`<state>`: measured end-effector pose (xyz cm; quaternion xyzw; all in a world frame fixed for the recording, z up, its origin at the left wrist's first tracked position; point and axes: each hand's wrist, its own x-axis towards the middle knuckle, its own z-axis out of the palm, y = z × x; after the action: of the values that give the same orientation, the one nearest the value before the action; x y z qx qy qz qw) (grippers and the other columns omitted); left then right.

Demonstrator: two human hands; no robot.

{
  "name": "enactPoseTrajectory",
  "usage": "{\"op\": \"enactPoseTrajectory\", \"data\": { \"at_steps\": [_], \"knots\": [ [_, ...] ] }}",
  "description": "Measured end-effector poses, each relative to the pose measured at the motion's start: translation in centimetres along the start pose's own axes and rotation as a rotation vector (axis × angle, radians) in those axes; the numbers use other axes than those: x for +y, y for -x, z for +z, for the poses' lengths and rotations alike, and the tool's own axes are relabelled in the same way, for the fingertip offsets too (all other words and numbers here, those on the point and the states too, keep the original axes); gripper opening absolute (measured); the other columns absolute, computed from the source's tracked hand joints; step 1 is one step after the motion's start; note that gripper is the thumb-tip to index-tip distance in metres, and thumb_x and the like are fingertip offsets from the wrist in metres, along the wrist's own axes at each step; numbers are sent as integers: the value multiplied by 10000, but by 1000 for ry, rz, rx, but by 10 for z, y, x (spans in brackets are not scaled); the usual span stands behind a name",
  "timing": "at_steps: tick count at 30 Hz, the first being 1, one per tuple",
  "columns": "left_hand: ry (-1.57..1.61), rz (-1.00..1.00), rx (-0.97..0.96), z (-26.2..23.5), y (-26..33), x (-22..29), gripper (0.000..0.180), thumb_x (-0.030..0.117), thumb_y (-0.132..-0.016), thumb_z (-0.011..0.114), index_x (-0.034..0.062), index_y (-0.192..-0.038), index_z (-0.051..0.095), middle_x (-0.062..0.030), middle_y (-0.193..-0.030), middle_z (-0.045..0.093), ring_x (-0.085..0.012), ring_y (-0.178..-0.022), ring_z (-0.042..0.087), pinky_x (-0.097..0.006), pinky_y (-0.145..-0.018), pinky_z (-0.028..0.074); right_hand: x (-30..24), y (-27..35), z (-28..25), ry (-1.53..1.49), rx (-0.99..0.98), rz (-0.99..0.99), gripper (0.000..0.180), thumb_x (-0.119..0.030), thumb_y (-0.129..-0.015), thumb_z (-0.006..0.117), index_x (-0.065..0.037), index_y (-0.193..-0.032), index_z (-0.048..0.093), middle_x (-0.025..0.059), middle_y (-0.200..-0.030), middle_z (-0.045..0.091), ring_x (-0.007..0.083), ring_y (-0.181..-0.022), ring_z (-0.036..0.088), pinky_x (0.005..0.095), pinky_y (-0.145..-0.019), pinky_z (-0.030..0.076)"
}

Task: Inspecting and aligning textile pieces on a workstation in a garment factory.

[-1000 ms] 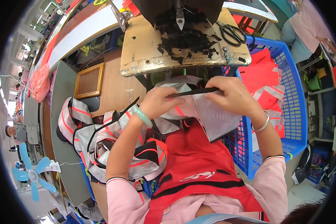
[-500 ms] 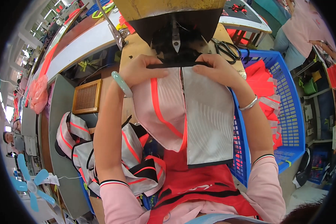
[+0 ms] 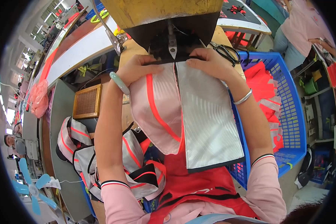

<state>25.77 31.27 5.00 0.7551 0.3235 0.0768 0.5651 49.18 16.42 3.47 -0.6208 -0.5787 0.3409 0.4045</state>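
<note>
My left hand (image 3: 139,70) pinches the far edge of a sewn fabric piece, thumb on top and fingers underneath. My right hand (image 3: 209,64) grips the same black-bound edge a little to the right. The fabric piece (image 3: 209,115) has a light panel with a bright orange stripe on its left and a plain grey panel on its right, both hanging toward me. Right beyond the bound edge, between my hands, is the pointed metal tip (image 3: 172,51) of a machine (image 3: 160,13) with a worn yellow and black head. My fingertips under the cloth are partly hidden.
Black-handled scissors (image 3: 227,53) lie right of the machine. A blue plastic basket (image 3: 293,108) with orange and grey pieces stands at my right. Striped grey pieces (image 3: 87,158) are heaped at my left, near a brown woven-top box (image 3: 86,101) and a blue fan (image 3: 33,188). Another person stands far right.
Both hands have pushed the bound edge slightly farther in, close to the machine's pointed tip. The grey panel's near end has swung out to the right.
</note>
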Motion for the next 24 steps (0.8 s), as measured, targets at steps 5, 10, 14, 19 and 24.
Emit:
{"op": "enactPoseTrajectory", "data": {
  "at_steps": [5,10,14,19,24],
  "knots": [
    [140,62,75,7,-3,0,199,120,-848,704,-12,-994,668,-14,-871,663,-76,-736,610,-229,-698,510,1,-2,-2,-14,98,-34,282,-253,-879,656,4,-994,637,-24,-795,590,58,-754,514,236,-673,429],
    [-176,58,24,-8,21,-14,210,186,-876,667,-7,-958,650,17,-798,611,-41,-747,539,-225,-682,470,6,30,-43,195,183,-38,312,-269,-826,655,0,-984,658,63,-840,658,163,-761,609,307,-695,479],
    [-369,261,-288,62,46,-28,327,293,-902,609,-33,-906,584,-17,-697,510,-78,-700,453,-294,-628,419,-41,110,30,523,-45,-601,298,-267,-753,718,-65,-968,673,104,-939,657,266,-824,661,370,-738,525],
    [-109,-1,-706,133,38,2,352,314,-931,571,-16,-811,539,18,-724,480,-65,-699,415,-290,-610,383,-67,157,118,1253,-96,-524,293,-314,-785,673,-48,-905,644,87,-835,571,191,-658,611,313,-567,473],
    [343,-35,-817,161,70,-25,287,299,-941,565,17,-979,605,40,-778,521,-51,-708,445,-238,-636,390,-76,173,111,1327,-396,-496,250,-278,-809,638,-37,-867,604,78,-772,565,173,-601,587,288,-506,432]
  ]
}}
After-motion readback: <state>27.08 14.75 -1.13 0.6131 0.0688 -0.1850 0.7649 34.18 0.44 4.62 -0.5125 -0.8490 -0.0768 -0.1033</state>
